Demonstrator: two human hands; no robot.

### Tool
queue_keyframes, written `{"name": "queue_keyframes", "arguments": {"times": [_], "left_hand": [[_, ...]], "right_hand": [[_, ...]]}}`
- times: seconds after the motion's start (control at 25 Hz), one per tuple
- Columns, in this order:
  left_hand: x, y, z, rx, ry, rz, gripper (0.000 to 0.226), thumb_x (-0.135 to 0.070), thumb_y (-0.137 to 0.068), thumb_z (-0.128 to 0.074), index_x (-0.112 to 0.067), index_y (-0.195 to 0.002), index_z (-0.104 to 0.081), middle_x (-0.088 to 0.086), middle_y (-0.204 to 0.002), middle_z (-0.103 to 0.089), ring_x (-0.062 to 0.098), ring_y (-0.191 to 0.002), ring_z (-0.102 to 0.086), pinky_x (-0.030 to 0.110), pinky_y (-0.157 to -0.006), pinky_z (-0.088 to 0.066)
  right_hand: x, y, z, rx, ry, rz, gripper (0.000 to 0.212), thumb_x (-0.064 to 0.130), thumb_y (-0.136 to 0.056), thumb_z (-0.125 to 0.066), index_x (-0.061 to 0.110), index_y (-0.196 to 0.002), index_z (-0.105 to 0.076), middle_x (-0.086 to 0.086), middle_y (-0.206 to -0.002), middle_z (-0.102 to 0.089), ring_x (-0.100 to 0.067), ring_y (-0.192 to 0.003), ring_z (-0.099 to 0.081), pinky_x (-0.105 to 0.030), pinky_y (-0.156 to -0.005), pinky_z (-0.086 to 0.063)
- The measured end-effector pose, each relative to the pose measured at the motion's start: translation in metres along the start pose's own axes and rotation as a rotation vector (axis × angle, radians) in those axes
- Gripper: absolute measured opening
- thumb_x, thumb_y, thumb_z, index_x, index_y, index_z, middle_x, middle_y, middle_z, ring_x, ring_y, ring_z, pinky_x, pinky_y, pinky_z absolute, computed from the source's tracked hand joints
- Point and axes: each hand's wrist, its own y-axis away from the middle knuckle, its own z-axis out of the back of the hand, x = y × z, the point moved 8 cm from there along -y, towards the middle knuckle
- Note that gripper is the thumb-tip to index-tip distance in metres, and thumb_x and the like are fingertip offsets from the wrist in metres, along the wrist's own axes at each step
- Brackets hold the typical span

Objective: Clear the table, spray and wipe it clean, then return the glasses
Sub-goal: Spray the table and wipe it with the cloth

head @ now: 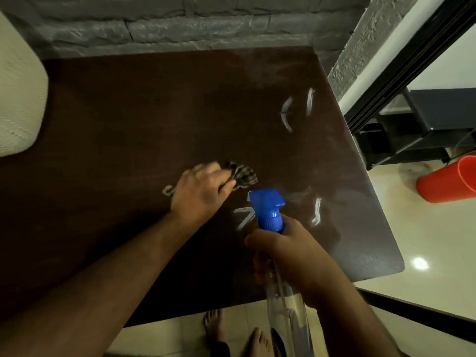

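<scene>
A dark brown table (128,119) fills most of the view. My left hand (199,191) grips a checked cloth (242,173) and presses it onto the tabletop near the middle. My right hand (288,253) is wrapped round the neck of a clear spray bottle (286,300) with a blue trigger head (266,207), held above the table's near right part. Pale wet streaks (298,109) shine on the right side of the top. No glasses are in view.
A grey stone wall (180,27) runs behind the table. A cream cushion (18,99) sits at the left edge. Right of the table lie a tiled floor, a black shelf unit (412,130) and an orange bucket (448,179). My bare feet (231,331) stand below.
</scene>
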Motion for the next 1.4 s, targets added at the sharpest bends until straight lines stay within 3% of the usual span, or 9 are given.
{"name": "queue_keyframes", "arguments": {"times": [0.08,0.24,0.36,0.52,0.6,0.76,1.04,1.28,1.4], "left_hand": [[0.015,0.024,0.009,-0.062,-0.041,0.02,0.03,-0.042,-0.094,-0.044,-0.023,-0.099,-0.066,-0.004,-0.09,-0.058,0.02,-0.082,-0.058,0.035,-0.069,-0.046],[0.036,-0.025,0.012,-0.148,-0.112,0.322,0.026,-0.039,-0.095,-0.048,-0.019,-0.098,-0.065,0.003,-0.094,-0.06,0.026,-0.086,-0.06,0.039,-0.071,-0.05],[-0.002,-0.035,-0.001,-0.097,-0.07,0.222,0.023,-0.038,-0.095,-0.05,-0.021,-0.099,-0.064,0.0,-0.093,-0.058,0.02,-0.082,-0.057,0.035,-0.067,-0.044],[-0.032,0.05,-0.007,0.002,0.002,-0.073,0.023,-0.041,-0.093,-0.048,-0.026,-0.097,-0.064,-0.01,-0.085,-0.053,0.012,-0.077,-0.052,0.03,-0.069,-0.041],[-0.008,0.051,0.005,-0.032,-0.046,-0.027,0.029,-0.042,-0.094,-0.045,-0.024,-0.096,-0.067,-0.006,-0.086,-0.058,0.018,-0.078,-0.057,0.034,-0.069,-0.046],[0.025,-0.012,0.012,-0.119,-0.124,0.29,0.03,-0.04,-0.096,-0.048,-0.018,-0.103,-0.067,0.005,-0.098,-0.061,0.027,-0.089,-0.06,0.04,-0.073,-0.051],[-0.046,0.097,-0.01,-0.003,0.007,-0.1,0.029,-0.042,-0.092,-0.044,-0.026,-0.099,-0.067,-0.008,-0.085,-0.057,0.015,-0.077,-0.056,0.032,-0.067,-0.045],[-0.007,0.019,0.0,-0.121,-0.103,0.241,0.026,-0.039,-0.095,-0.05,-0.021,-0.098,-0.067,0.001,-0.092,-0.06,0.024,-0.086,-0.06,0.036,-0.07,-0.047],[-0.037,0.025,-0.013,-0.068,-0.058,0.172,0.025,-0.042,-0.094,-0.049,-0.023,-0.098,-0.065,-0.003,-0.092,-0.058,0.017,-0.083,-0.057,0.035,-0.071,-0.047]], "right_hand": [[0.003,0.006,0.0,0.012,0.008,0.016,0.015,0.011,-0.087,-0.064,0.014,-0.099,-0.056,-0.004,-0.062,-0.059,-0.017,-0.052,-0.058,-0.029,-0.054,-0.053],[0.0,0.011,0.008,0.007,0.008,0.032,0.015,0.01,-0.087,-0.064,0.014,-0.098,-0.054,-0.005,-0.063,-0.058,-0.016,-0.05,-0.057,-0.027,-0.051,-0.052],[-0.004,0.012,0.013,0.007,-0.004,0.029,0.016,0.01,-0.087,-0.063,0.013,-0.101,-0.055,-0.006,-0.066,-0.058,-0.016,-0.053,-0.057,-0.027,-0.053,-0.054],[-0.011,0.022,0.013,0.031,0.03,0.022,0.019,0.011,-0.088,-0.062,0.013,-0.106,-0.056,-0.006,-0.066,-0.06,-0.018,-0.054,-0.058,-0.029,-0.053,-0.053],[-0.016,0.026,0.014,0.046,0.047,0.026,0.018,0.012,-0.088,-0.062,0.013,-0.105,-0.055,-0.006,-0.064,-0.06,-0.019,-0.054,-0.058,-0.032,-0.055,-0.053],[-0.026,0.028,0.019,0.048,0.058,0.028,0.017,0.012,-0.089,-0.062,0.015,-0.102,-0.053,-0.004,-0.062,-0.059,-0.018,-0.053,-0.058,-0.035,-0.058,-0.052],[-0.037,0.041,0.017,0.073,0.066,0.001,0.018,0.013,-0.089,-0.061,0.016,-0.106,-0.054,-0.004,-0.066,-0.06,-0.017,-0.055,-0.058,-0.034,-0.059,-0.052],[-0.048,0.044,0.018,0.071,0.089,0.015,0.016,0.013,-0.088,-0.063,0.015,-0.101,-0.052,-0.004,-0.065,-0.058,-0.016,-0.053,-0.057,-0.032,-0.056,-0.052],[-0.051,0.044,0.018,0.066,0.088,0.011,0.016,0.012,-0.088,-0.062,0.014,-0.101,-0.053,-0.005,-0.064,-0.058,-0.018,-0.053,-0.058,-0.035,-0.057,-0.052]]}}
